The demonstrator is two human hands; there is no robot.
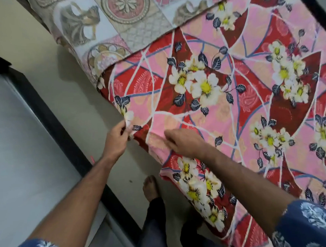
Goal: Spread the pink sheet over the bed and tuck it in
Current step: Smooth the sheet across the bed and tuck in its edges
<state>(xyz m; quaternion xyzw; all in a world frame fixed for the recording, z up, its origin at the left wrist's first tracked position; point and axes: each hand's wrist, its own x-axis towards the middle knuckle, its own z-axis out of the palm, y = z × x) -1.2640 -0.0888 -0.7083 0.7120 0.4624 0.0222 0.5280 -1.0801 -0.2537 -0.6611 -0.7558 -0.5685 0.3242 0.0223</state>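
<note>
The pink sheet [222, 95], printed with red panels and white-yellow flowers, lies spread over the bed and hangs over its near edge. My left hand [115, 139] pinches the sheet's hanging edge at the bed's side. My right hand [185, 142] rests on top of the sheet just to the right, fingers curled into a fold of the fabric. Between the two hands the edge is bunched and creased. The mattress underneath is hidden by the sheet.
A beige-and-grey patterned cover [118, 23] lies on the bed's far part, overlapping the pink sheet. A narrow strip of pale floor [74, 100] runs between the bed and a grey cabinet [20, 146] with a black edge. My bare foot [150, 188] stands on the floor.
</note>
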